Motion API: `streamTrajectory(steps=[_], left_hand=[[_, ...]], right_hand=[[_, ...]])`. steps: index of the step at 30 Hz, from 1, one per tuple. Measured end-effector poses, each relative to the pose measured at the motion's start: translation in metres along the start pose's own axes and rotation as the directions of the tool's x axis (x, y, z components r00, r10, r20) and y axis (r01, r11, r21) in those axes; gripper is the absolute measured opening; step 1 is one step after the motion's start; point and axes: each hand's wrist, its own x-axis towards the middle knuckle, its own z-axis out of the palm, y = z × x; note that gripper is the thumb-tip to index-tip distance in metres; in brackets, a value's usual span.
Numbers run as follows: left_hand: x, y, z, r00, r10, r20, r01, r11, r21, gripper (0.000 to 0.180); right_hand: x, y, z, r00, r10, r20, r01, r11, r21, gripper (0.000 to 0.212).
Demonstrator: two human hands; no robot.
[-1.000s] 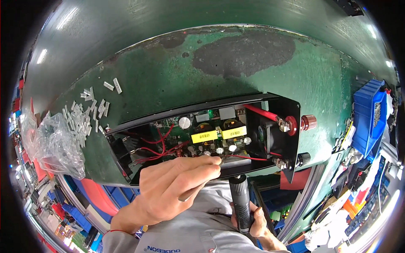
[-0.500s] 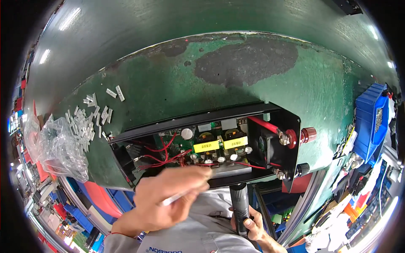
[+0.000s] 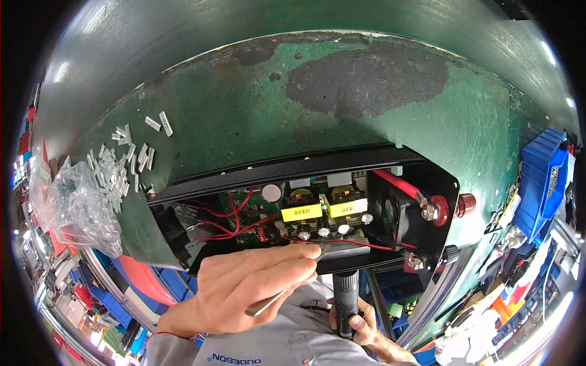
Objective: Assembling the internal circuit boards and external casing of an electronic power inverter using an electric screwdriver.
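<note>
An opened black metal case [image 3: 287, 168] lies on the green bench, its circuit board showing two yellow-taped transformers [image 3: 302, 211]. My left hand [image 3: 253, 290] is over the case's near edge, closed around a thin metal strip-shaped tool [image 3: 268, 303]; its far tip is hidden at the fingers. At the near side of the case, my right hand [image 3: 364, 323] is wrapped around a black electric screwdriver [image 3: 347, 302], whose ribbed front end points at the case wall. Red wires [image 3: 235, 226] run through the case's left part.
Several small silver metal pieces [image 3: 116, 174] lie scattered at the left of the bench, beside a clear plastic bag [image 3: 88, 210]. A blue bin [image 3: 540, 183] stands at the right. Red and black terminals [image 3: 466, 205] stick out from the case's right end.
My left hand has moved slightly right, with the thin tool turned in its fingers. The case appears larger and a little shifted in view. The screwdriver stays at the near wall.
</note>
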Motion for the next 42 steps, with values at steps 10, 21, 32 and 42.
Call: streamTrajectory(steps=[10,21,32,42], left_hand=[[0.0,0.002,0.0,1.0,0.011,-0.018,-0.011,1.0,-0.008,0.036],[-0.002,0.001,0.002,0.999,0.038,-0.029,-0.037,0.999,0.039,0.041],[0.001,0.0,0.002,1.0,0.003,-0.01,-0.003,0.999,0.04,0.036],[0.001,0.003,0.003,1.0,0.009,-0.024,-0.008,0.999,0.053,0.026]], right_hand=[[0.001,0.003,0.0,0.999,-0.042,0.011,0.042,0.999,0.033,0.077],[0.001,0.005,0.002,0.996,-0.084,0.019,0.085,0.996,-0.004,0.086],[0.009,-0.008,0.008,0.999,-0.018,0.037,0.021,0.997,-0.077,0.098],[0.034,0.049,-0.01,0.835,-0.13,0.535,-0.321,0.675,0.664,0.075]])
